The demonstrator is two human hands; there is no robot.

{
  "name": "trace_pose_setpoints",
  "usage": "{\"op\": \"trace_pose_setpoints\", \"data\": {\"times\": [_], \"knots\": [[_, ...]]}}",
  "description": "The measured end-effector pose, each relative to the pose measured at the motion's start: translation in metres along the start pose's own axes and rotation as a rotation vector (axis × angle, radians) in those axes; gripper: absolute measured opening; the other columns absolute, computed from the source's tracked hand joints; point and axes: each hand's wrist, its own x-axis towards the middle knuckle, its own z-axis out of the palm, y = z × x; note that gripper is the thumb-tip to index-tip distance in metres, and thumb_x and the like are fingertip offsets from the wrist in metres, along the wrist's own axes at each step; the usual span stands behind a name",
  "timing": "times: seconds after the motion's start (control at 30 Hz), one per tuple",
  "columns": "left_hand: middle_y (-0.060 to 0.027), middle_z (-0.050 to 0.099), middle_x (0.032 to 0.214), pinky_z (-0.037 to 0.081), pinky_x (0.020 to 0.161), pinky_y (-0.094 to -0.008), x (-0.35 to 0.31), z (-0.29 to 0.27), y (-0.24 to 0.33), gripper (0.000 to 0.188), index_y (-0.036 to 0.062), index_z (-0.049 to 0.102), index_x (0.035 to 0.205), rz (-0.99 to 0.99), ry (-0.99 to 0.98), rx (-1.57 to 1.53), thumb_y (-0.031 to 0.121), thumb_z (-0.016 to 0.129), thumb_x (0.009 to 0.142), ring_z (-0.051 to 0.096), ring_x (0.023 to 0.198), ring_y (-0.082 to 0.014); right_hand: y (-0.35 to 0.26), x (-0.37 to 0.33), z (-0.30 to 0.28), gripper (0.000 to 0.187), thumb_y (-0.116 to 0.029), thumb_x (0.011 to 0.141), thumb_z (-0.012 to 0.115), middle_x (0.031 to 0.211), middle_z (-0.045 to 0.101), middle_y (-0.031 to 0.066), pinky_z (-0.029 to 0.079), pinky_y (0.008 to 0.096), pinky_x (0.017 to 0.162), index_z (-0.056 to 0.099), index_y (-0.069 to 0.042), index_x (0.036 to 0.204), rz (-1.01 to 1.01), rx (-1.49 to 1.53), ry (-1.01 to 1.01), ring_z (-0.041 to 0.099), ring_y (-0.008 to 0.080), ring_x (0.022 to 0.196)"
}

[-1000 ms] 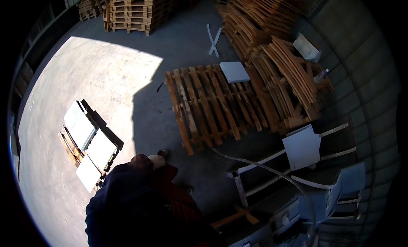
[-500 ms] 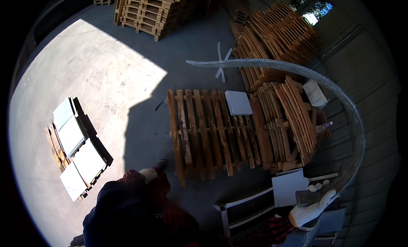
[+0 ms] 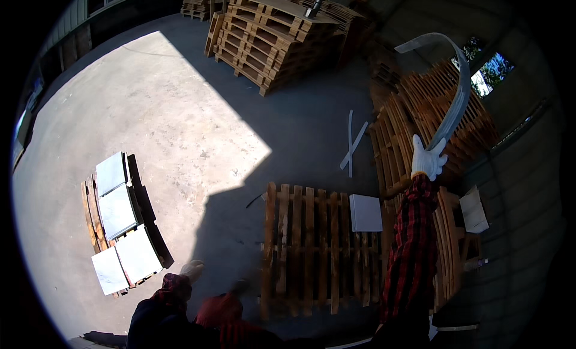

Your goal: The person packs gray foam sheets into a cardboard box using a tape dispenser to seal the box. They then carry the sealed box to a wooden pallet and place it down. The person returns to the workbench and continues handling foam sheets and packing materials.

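My right hand [image 3: 427, 158], in a white glove and plaid sleeve, reaches out over the wooden pallets at the right. Its thumb and fingers are spread. A long grey curved strip [image 3: 461, 88] rises from between them and bends over to the left at its far end. The strip's near end touches or lies just at the glove; the fingers do not wrap round it. Low at the left, my left hand [image 3: 193, 269], gloved, hangs beside my body above the floor. Its fingers are too blurred to make out. Similar strips [image 3: 354, 142] lie crossed on the floor.
A slatted pallet [image 3: 300, 247] lies in front of me, with a white stack of sheets [image 3: 366, 213] on its right part. Stacked pallets [image 3: 264, 43] stand at the back. White panels [image 3: 117, 211] rest on a pallet at left. A white box [image 3: 474, 211] is at right.
My right hand has swung forward and up from the low right, carrying the strip away over the pallets. Its fingers have spread. My view has shifted, and lower-right furniture has mostly left the picture.
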Motion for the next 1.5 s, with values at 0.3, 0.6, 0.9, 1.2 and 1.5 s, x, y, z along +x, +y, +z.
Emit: {"op": "trace_pose_setpoints", "data": {"times": [0.3,0.6,0.9,1.2,1.5], "knots": [[-0.0075,0.072,0.101,0.054,0.082,-0.0362,0.002,0.047,-0.090,0.036,0.0127,0.072,0.113,-0.061,-0.526,0.611,0.034,0.063,0.085,0.070,0.094,-0.0234,0.309,-0.324,0.076,0.060,-0.040,0.094,0.064,0.153,0.041,0.0173,0.037,0.0432,0.113,0.050,-0.010,0.144,-0.179,-0.023,-1.156,0.037,0.0325,0.142],[-0.0103,0.068,0.118,0.053,0.087,-0.0422,0.154,0.111,0.050,0.033,0.0104,0.068,0.116,0.688,-0.408,1.038,0.030,0.050,0.098,0.066,0.106,-0.0285,0.679,-0.623,-0.325,0.023,-0.035,0.096,0.059,0.090,0.049,0.0052,0.037,0.0353,0.067,0.056,-0.012,0.101,1.516,0.015,-0.542,0.044,0.0206,0.078],[-0.0138,0.065,0.124,0.052,0.091,-0.0347,-0.098,0.397,0.097,0.031,0.0039,0.062,0.125,1.429,-0.868,1.656,0.017,0.049,0.100,0.062,0.116,-0.0297,0.670,-0.889,-0.444,0.022,-0.012,0.095,0.065,0.083,0.063,-0.0008,0.043,0.0227,0.051,0.065,-0.007,0.117,1.473,1.017,0.593,0.055,0.0086,0.061],[-0.0140,0.065,0.128,0.044,0.103,-0.0394,-0.521,0.464,-0.043,0.039,0.0100,0.063,0.126,1.200,-2.113,1.674,0.036,0.052,0.099,0.059,0.121,-0.0318,0.589,-0.960,-0.451,0.039,-0.022,0.095,0.065,0.092,0.066,0.0022,0.047,0.0246,0.062,0.062,-0.002,0.129,1.603,0.773,0.963,0.060,0.0103,0.072],[-0.0126,0.067,0.124,0.045,0.102,-0.0361,-0.550,0.566,-0.060,0.041,0.0098,0.064,0.126,1.067,-1.960,1.630,0.036,0.056,0.096,0.062,0.117,-0.0287,0.649,-0.832,-0.540,0.036,-0.026,0.098,0.061,0.084,0.060,-0.0007,0.043,0.0234,0.058,0.064,-0.003,0.125,1.472,0.852,1.336,0.054,0.0074,0.066]]}}
